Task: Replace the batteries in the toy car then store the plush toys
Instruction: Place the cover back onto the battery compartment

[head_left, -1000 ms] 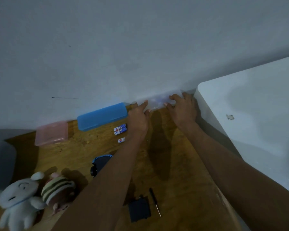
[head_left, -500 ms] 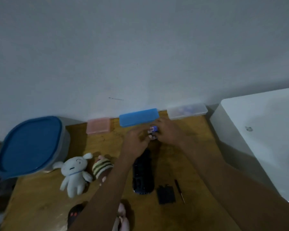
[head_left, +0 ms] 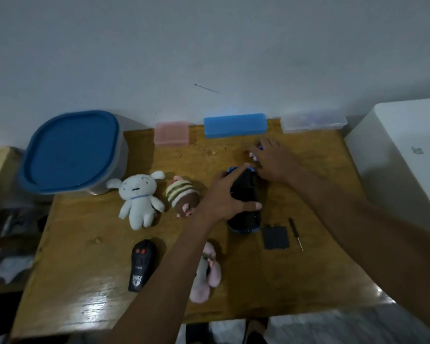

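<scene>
Having left the clear case at the wall, the right hand [head_left: 271,161] is closing its fingers on batteries [head_left: 254,155] just beyond the toy car [head_left: 245,199], which the left hand [head_left: 227,194] is gripping, so loading is beginning.

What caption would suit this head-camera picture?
Left hand steadies the upturned toy car while the right hand gathers batteries beside three plush toys.
</scene>
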